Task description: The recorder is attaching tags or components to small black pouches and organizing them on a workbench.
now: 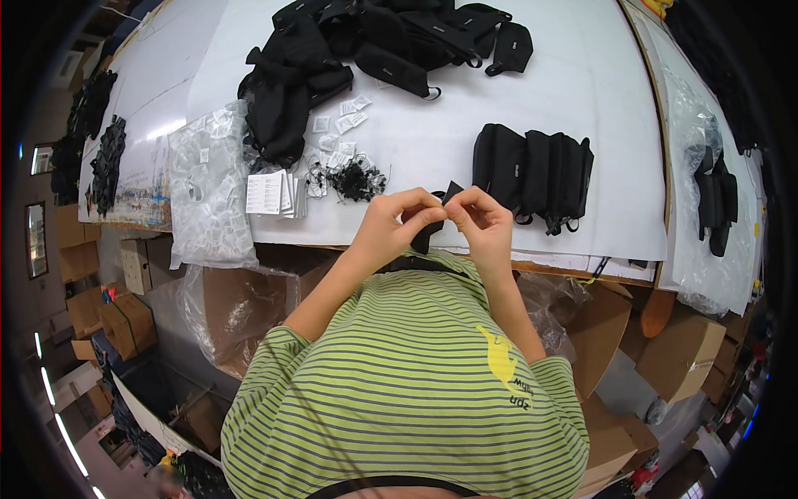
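Note:
Close to my body, at the table's near edge, my left hand [405,218] and my right hand [482,218] meet with fingertips pinched together. Between them is a small black fabric pouch [421,241]; part of it hangs below my left fingers and a dark corner sticks up between the hands. My fingers cover most of it, and any small part in the pinch is hidden. Just right of my right hand, several black pouches [532,175] stand in a row. Left of my hands lie a heap of black cords [357,177] and a stack of white printed cards [274,195].
A big pile of black pouches [382,41] covers the table's far side. Small white packets [349,122] lie below it, beside a clear bag [212,187] full of such packets. Cardboard boxes [598,333] stand under the table. Another table [706,249] with plastic wrap adjoins at right.

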The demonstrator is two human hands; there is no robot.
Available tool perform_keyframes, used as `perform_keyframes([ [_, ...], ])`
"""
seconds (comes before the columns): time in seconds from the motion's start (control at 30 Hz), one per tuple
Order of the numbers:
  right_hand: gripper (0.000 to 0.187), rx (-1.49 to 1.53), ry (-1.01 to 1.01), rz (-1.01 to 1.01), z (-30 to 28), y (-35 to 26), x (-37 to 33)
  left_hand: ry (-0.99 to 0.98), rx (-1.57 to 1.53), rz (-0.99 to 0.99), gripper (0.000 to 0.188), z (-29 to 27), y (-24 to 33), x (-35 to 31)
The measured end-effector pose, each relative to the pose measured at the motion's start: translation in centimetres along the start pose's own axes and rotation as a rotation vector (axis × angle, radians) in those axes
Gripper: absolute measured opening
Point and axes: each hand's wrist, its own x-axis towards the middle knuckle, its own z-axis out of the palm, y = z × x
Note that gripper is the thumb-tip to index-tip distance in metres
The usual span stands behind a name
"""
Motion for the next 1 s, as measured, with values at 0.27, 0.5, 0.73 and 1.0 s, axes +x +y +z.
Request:
perform_keyframes([
  [0.27,0.015,0.399,-0.284,0.093,1.9,-3.9,-0.4,-0.335,-0.405,-0.286,0.023,-2.2,-3.6,2.5],
  [0.5,0.024,0.67,-0.371,0.1,0.2,-5.2,0.2,-0.541,-0.379,-0.343,0.026,-3.5,-3.0,1.2],
  [0.73,0.028,0.788,-0.355,0.052,-0.2,-5.6,-0.4,-0.836,-0.172,-0.283,0.032,-8.1,-3.9,-0.8],
  [1.0,0.029,0.782,-0.383,0.056,-0.2,-5.1,-0.5,-0.796,-0.225,-0.362,0.024,-10.6,-3.7,-1.8],
])
